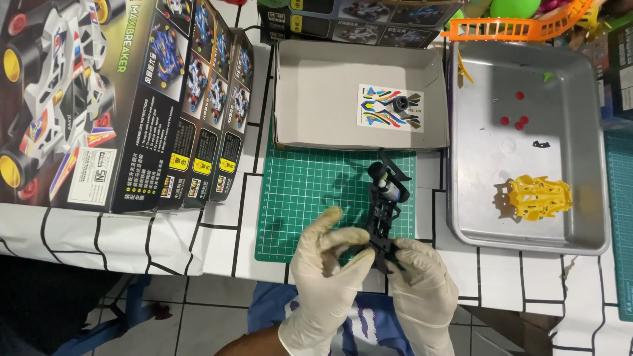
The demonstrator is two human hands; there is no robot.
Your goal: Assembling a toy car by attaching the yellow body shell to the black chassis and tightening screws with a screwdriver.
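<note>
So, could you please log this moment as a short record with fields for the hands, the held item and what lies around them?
left hand: gloved left hand, fingers on the near end of the black toy car chassis
right hand: gloved right hand, gripping the same end from the other side
surface: green cutting mat on a white cloth with black lines
behind: open grey box tray holding a sticker sheet
right: metal tray with a yellow car body and small red parts
left: row of model kit boxes

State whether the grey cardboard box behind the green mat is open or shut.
Open: the cardboard box has no lid on, and a sticker sheet lies inside.
</note>
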